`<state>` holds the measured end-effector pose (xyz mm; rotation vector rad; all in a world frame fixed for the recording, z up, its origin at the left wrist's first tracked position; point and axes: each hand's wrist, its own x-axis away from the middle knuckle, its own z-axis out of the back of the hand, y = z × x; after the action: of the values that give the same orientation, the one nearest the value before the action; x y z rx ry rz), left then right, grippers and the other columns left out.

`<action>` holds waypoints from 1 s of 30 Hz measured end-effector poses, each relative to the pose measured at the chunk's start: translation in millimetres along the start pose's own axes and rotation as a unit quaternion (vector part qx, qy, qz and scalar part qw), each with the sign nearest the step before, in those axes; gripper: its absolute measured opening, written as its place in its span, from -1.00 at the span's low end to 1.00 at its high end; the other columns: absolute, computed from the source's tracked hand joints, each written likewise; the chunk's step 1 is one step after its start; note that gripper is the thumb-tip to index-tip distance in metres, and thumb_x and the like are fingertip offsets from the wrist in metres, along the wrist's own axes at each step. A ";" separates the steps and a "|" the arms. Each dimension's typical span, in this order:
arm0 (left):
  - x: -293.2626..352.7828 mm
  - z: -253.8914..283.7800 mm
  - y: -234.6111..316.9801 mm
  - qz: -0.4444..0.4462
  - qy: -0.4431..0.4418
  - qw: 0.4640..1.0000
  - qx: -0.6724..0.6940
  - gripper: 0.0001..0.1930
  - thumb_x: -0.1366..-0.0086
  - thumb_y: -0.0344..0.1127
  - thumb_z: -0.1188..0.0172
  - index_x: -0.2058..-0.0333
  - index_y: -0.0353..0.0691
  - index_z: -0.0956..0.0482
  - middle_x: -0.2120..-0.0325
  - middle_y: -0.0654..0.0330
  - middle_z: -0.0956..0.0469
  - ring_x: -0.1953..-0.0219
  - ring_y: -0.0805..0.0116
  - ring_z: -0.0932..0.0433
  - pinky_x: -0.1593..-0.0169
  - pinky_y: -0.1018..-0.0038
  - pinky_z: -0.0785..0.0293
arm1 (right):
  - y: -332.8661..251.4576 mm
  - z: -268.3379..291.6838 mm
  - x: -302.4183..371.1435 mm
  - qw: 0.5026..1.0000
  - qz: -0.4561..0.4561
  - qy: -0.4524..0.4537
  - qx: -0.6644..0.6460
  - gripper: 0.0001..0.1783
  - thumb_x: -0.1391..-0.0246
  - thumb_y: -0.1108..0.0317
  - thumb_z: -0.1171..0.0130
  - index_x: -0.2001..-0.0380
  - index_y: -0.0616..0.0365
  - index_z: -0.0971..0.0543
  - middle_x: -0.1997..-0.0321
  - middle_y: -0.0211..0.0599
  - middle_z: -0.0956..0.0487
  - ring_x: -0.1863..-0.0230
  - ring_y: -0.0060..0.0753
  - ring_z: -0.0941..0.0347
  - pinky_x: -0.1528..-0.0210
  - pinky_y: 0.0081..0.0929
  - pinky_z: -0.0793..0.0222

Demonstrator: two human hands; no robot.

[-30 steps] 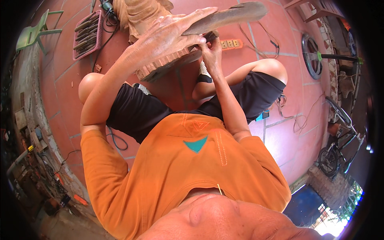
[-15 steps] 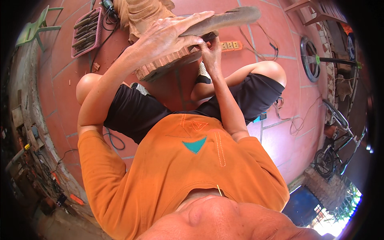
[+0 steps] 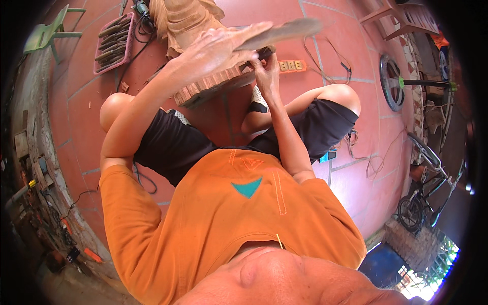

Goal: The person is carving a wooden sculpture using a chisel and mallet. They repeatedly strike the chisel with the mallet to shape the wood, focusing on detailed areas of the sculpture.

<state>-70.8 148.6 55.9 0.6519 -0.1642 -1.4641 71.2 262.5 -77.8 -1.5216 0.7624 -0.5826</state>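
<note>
My left hand (image 3: 218, 47), slightly blurred, is closed around a flat, paddle-like wooden bat (image 3: 290, 33) whose long end points right. Just below it my right hand (image 3: 267, 70) is closed, fingers pinched together near a small dark piece by the wood; what it grips is mostly hidden. Both hands are at the near end of a carved wooden figure (image 3: 185, 20) with draped folds. Its rough, chipped base (image 3: 203, 89) lies toward me between my bent legs, partly covered by my left forearm.
A pink basket of chisels (image 3: 114, 43) and a corded power tool (image 3: 142, 10) are at far left. An orange power strip (image 3: 292, 65) lies right of the carving. Cables cross the tiled floor (image 3: 366, 101). A green chair (image 3: 51, 34), a wheel-like ring (image 3: 391, 83) and a bicycle (image 3: 432, 178) stand around.
The bat in my left hand has shifted slightly left and down and is more blurred. My right hand stays almost in place. The whole view has shifted a little.
</note>
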 end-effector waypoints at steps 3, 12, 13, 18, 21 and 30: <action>2.1 -0.5 -5.0 0.021 -0.057 0.997 -0.038 -0.30 -0.33 0.03 -0.21 -0.40 0.15 -0.23 0.23 -0.15 -0.64 0.20 -0.18 -0.63 0.10 0.02 -0.50 | 5.3 1.1 -2.8 1.000 0.009 -0.009 -0.010 -0.71 -0.26 0.55 -0.19 -0.01 0.22 -0.41 0.19 -0.35 -0.57 0.16 -0.53 -0.55 0.13 -0.52 -0.53; 5.6 8.7 -8.3 0.037 -0.027 0.998 -0.037 -0.28 -0.32 0.08 -0.21 -0.41 0.16 -0.22 0.29 -0.14 -0.65 0.24 -0.16 -0.64 0.11 0.01 -0.49 | 14.5 13.1 -6.1 0.997 -0.037 -0.011 -0.067 -0.72 -0.32 0.46 -0.17 -0.03 0.19 -0.40 0.08 -0.25 -0.57 0.06 -0.29 -0.63 0.09 -0.40 -0.67; 5.1 9.8 -6.8 0.033 -0.027 0.999 -0.027 -0.28 -0.32 0.08 -0.21 -0.41 0.16 -0.22 0.30 -0.14 -0.65 0.24 -0.16 -0.64 0.11 0.01 -0.49 | 16.4 11.4 -4.8 0.998 -0.026 -0.015 -0.061 -0.72 -0.32 0.46 -0.17 -0.03 0.19 -0.40 0.07 -0.25 -0.57 0.06 -0.31 -0.63 0.09 -0.41 -0.67; 2.2 5.7 6.7 0.004 0.022 1.000 0.006 -0.30 -0.33 0.05 -0.22 -0.40 0.18 -0.23 0.30 -0.12 -0.65 0.26 -0.13 -0.64 0.13 0.04 -0.50 | 15.1 8.7 -4.9 1.000 -0.002 -0.015 -0.019 -0.68 -0.33 0.47 -0.16 -0.08 0.20 -0.39 0.03 -0.24 -0.56 0.06 -0.37 -0.61 0.09 -0.44 -0.67; 5.1 -4.5 2.3 0.027 -0.031 0.998 -0.042 -0.30 -0.33 0.02 -0.22 -0.40 0.19 -0.23 0.27 -0.12 -0.65 0.25 -0.10 -0.65 0.12 0.05 -0.51 | 11.7 6.3 -4.5 1.000 0.000 -0.021 -0.017 -0.64 -0.32 0.47 -0.17 -0.13 0.20 -0.38 0.00 -0.24 -0.56 0.05 -0.37 -0.59 0.08 -0.44 -0.67; 2.7 7.7 -1.2 0.071 -0.075 0.994 -0.033 -0.28 -0.32 0.03 -0.21 -0.42 0.22 -0.19 0.14 -0.12 -0.63 0.13 -0.21 -0.60 0.04 0.01 -0.47 | 13.3 20.9 -10.3 0.993 -0.078 0.003 -0.093 -0.71 -0.32 0.47 -0.14 -0.04 0.21 -0.36 0.06 -0.16 -0.58 0.06 -0.23 -0.63 0.09 -0.30 -0.71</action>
<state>-75.2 143.7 60.8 0.4671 -0.2711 -1.3744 78.4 283.8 -92.2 -1.7640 0.7230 -0.6455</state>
